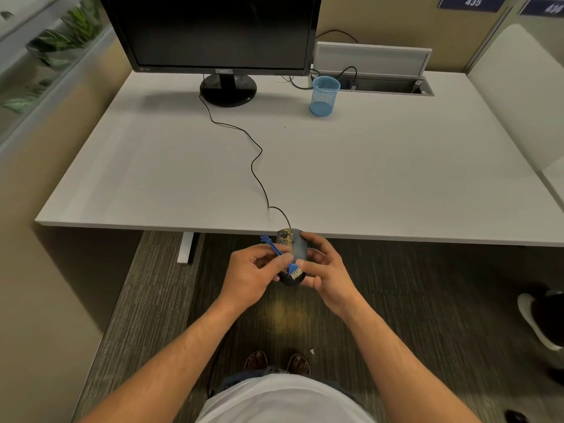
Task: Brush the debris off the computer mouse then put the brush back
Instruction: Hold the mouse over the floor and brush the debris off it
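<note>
The right hand (325, 270) grips the computer mouse (293, 248) just off the worktop's (366, 178) near edge; the left hand (250, 273) pinches the blue brush (282, 254), bristles on the mouse; yellowish debris (287, 236) coats its front.

Office cubicle — white desk (366, 166), black monitor (213, 32), tan partition walls (381, 22) with numbered signs (472, 1), carpet floor (412, 285)

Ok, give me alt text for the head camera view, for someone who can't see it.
A person's left hand holds a small blue brush against a debris-flecked computer mouse gripped in the right hand, just off the near edge of a white desk. A dark monitor and a blue mesh cup stand at the back.
</note>
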